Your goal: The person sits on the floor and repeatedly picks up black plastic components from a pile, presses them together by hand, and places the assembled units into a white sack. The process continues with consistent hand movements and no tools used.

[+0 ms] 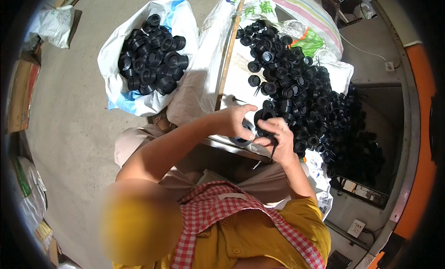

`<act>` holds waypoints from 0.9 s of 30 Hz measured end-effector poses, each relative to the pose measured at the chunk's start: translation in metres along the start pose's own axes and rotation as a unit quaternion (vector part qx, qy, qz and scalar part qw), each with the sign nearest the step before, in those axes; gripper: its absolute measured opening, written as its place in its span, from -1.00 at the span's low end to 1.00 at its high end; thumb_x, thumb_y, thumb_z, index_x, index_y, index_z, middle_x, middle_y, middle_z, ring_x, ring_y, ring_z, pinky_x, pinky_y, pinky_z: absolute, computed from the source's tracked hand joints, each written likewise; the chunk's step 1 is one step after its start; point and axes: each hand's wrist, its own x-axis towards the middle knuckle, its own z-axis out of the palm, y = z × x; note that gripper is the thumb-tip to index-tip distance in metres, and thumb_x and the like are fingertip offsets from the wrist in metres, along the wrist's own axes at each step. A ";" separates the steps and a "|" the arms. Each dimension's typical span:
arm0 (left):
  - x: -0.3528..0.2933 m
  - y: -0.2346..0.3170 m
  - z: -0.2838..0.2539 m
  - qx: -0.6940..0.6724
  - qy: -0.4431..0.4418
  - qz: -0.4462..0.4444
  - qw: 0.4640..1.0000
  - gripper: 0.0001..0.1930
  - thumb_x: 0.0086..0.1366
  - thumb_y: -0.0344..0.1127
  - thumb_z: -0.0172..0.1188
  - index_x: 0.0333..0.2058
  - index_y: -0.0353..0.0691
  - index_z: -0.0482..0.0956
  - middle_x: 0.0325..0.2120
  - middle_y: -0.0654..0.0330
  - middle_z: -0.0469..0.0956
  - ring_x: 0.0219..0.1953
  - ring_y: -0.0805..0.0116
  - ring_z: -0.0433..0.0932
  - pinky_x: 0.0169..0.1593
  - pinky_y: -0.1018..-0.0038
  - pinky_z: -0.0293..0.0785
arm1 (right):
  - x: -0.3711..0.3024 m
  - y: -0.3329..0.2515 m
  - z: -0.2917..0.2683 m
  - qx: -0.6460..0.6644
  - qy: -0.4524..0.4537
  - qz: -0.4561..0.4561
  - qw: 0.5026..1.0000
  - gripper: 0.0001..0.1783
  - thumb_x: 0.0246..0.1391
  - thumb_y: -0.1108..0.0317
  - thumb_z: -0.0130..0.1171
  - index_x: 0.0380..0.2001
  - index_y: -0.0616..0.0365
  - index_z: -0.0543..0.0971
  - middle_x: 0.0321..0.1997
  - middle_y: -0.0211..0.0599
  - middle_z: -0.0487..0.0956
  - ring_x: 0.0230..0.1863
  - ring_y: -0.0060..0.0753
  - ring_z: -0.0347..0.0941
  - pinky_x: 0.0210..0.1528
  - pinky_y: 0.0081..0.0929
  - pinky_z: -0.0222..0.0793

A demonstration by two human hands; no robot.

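My left hand (235, 123) is at the near edge of the white work surface, its index finger stretched out. Its thumb lies over a dark round plastic part (242, 141), which it grips; the hand covers much of that part. Close on the right, my right hand (280, 138) has its fingers bent around a small black plastic piece (274, 147), mostly hidden, with a thin strip showing at the palm. Just beyond the fingertips begins a large heap of black round plastic caps (289, 90).
A white-and-blue sack (111, 79) of similar black caps (153, 60) stands on the floor to the left. A wooden strip (228, 55) runs along the work surface's left side. Printed sacks (306, 7) lie behind the heap. A wall socket (356, 227) is at lower right.
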 end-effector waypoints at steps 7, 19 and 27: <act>-0.009 -0.004 0.013 0.095 -0.008 0.028 0.995 -0.19 -0.04 -0.25 0.38 0.15 -0.50 0.22 -0.20 -0.11 0.54 -0.12 0.14 0.55 -0.09 0.41 0.46 | 0.007 -0.011 -0.008 -0.084 -0.195 0.004 0.977 -0.77 -0.19 0.45 0.32 -0.55 0.13 0.42 -0.39 -0.24 0.59 -0.42 -0.23 0.55 -0.44 -0.45 0.46; -0.012 0.035 -0.032 0.438 0.209 0.395 0.780 -0.87 0.01 -0.44 0.20 -0.47 -0.17 0.42 -0.54 0.25 0.46 -0.42 0.32 0.52 -0.34 0.48 0.52 | -0.048 -0.005 0.004 0.706 -0.368 0.269 0.542 -0.66 -0.20 0.24 0.40 -0.56 0.10 0.40 -0.60 -0.19 0.51 -0.56 -0.26 0.45 -0.39 -0.35 0.34; -0.025 0.057 0.001 -0.261 0.052 -0.066 0.962 -0.67 0.36 -0.32 -0.05 0.05 -0.29 0.38 -0.12 0.13 0.48 0.04 0.41 0.39 0.15 0.42 0.25 | 0.010 0.008 0.033 0.618 0.220 0.171 0.735 -0.59 0.11 0.04 0.20 -0.56 -0.04 0.25 -0.53 -0.48 0.28 -0.45 -0.56 0.16 -0.30 -0.56 0.17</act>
